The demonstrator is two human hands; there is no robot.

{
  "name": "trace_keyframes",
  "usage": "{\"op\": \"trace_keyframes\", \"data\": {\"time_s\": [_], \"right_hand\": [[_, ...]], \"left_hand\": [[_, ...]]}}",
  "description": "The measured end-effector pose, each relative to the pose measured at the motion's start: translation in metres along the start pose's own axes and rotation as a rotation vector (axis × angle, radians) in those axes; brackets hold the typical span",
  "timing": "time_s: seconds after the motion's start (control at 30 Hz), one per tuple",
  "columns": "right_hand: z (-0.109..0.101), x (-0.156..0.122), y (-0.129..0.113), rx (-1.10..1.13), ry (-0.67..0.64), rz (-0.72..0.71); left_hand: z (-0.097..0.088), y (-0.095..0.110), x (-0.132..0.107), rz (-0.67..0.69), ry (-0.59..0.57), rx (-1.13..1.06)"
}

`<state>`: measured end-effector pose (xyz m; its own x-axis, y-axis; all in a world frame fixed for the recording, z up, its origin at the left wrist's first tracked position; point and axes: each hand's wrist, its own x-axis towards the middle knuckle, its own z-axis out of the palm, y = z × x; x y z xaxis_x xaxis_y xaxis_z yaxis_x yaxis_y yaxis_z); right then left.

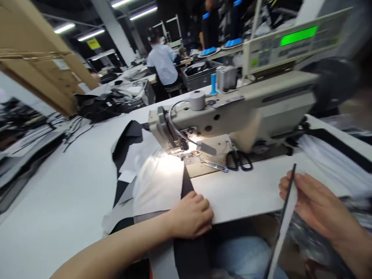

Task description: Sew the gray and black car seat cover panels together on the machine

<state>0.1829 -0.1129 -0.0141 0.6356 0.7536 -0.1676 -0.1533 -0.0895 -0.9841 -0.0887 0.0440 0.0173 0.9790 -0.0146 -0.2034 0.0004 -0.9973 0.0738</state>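
My left hand (192,215) lies at the front edge of the sewing table, its fingers curled over black fabric (190,255) that hangs down past the edge. White fabric (158,182) joined to it runs up under the lit needle area of the sewing machine (209,116). Off to the right, my right hand (310,201) pinches a long narrow strip (283,228), white with a black edge, which slants down out of view. Black-handled scissors (240,161) and small metal thread snips (215,166) lie beside the machine's needle plate.
White plastic-looking material (334,162) lies on the table's right side. Cardboard boxes (37,50) stand at upper left, and a grey crate (200,75) sits behind the machine. A seated person (163,64) in a light shirt works farther back. A control panel (296,40) tops the machine.
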Motion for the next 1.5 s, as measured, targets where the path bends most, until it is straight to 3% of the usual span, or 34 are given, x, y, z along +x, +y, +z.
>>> {"op": "trace_keyframes", "data": {"time_s": [0.1, 0.17, 0.27, 0.33, 0.4, 0.47, 0.57, 0.63, 0.8, 0.97, 1.07, 1.23, 1.33, 1.4, 1.5], "right_hand": [[0.070, 0.010, 0.000, -0.143, -0.340, 0.006], [0.114, 0.016, 0.004, -0.347, -0.529, -0.197], [0.161, 0.034, 0.014, -0.547, -0.579, -0.610], [0.176, 0.048, 0.021, -0.637, -0.537, -0.824], [0.179, 0.055, 0.027, -0.750, -0.522, -1.021], [0.173, 0.053, 0.031, -0.848, -0.609, -1.204], [0.164, 0.040, 0.036, -0.844, -0.770, -1.272], [0.164, 0.034, 0.038, -0.831, -0.746, -1.267], [0.177, 0.044, 0.044, -0.926, -0.537, -1.193], [0.170, 0.047, 0.043, -0.877, -0.684, -1.186], [0.170, 0.042, 0.046, -0.885, -0.706, -1.167], [0.190, 0.034, 0.050, -0.898, -0.571, -1.100], [0.197, 0.032, 0.050, -0.894, -0.581, -1.075], [0.198, 0.033, 0.049, -0.897, -0.588, -1.055], [0.198, 0.033, 0.048, -0.898, -0.595, -1.039]], "left_hand": [[0.007, 0.009, -0.017, 0.106, -0.028, -0.040], [0.007, 0.007, -0.027, 0.117, -0.029, -0.074], [0.002, 0.000, -0.040, 0.161, 0.030, -0.201], [-0.002, -0.006, -0.049, 0.163, 0.129, -0.364], [-0.006, -0.010, -0.058, 0.117, 0.287, -0.536], [-0.010, -0.012, -0.066, 0.023, 0.460, -0.664], [-0.016, -0.013, -0.073, -0.103, 0.631, -0.788], [-0.020, -0.013, -0.072, -0.124, 0.660, -0.833], [-0.023, -0.014, -0.063, -0.057, 0.619, -0.785], [-0.016, -0.014, -0.063, -0.050, 0.623, -0.712], [-0.013, -0.016, -0.066, -0.052, 0.506, -0.670], [-0.029, -0.017, -0.061, -0.074, -0.008, -0.611], [-0.053, -0.016, -0.048, -0.028, -0.039, -0.485], [-0.069, -0.020, -0.037, -0.142, -0.037, -0.332], [-0.079, -0.035, -0.020, -0.538, -0.147, -0.070]]}}
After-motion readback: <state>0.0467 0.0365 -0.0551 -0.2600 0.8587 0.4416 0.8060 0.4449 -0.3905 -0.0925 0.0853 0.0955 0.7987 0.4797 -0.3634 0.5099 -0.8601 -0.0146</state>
